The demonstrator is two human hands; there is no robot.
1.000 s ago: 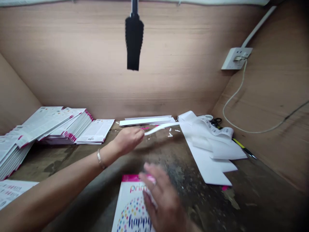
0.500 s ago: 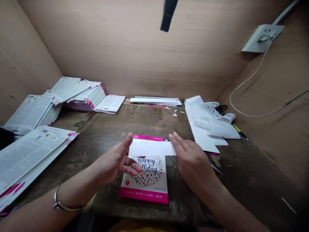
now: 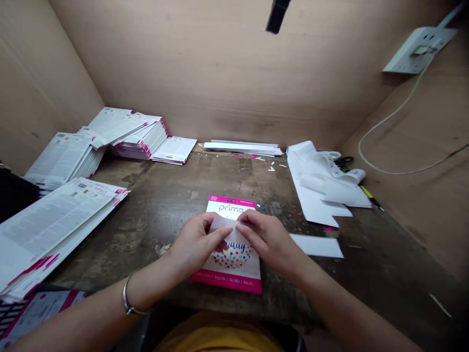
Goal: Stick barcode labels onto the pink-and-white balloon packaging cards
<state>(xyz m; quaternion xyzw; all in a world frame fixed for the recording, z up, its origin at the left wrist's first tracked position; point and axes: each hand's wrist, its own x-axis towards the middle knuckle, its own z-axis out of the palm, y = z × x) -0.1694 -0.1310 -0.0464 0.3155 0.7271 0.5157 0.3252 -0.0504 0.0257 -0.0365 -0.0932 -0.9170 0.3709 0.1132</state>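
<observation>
Both hands meet over a balloon packet point(image 3: 234, 279), which lies flat on the dark table with its pink and white front up and "happy birthday" partly covered. My left hand point(image 3: 200, 239) pinches a small white piece of paper point(image 3: 223, 223) at its left side. At the paper's right edge, the thumb and fingers of my right hand point(image 3: 266, 234) are pinched on the same piece. A white paper strip point(image 3: 318, 246) rests on the table just right of my right wrist.
Stacks of packets point(image 3: 54, 215) fill the left side and back left. Cut paper strips point(image 3: 242, 148) lie along the back wall. White label sheets point(image 3: 311, 181), scissors point(image 3: 344, 161) and a yellow-black pen or cutter point(image 3: 372, 198) sit at the right. A cable point(image 3: 361, 142) hangs from the socket point(image 3: 419, 50).
Both hands have come together and now pinch a small white paper over the packet. The longer white strip has gone from across the packet; a strip now lies to the right.
</observation>
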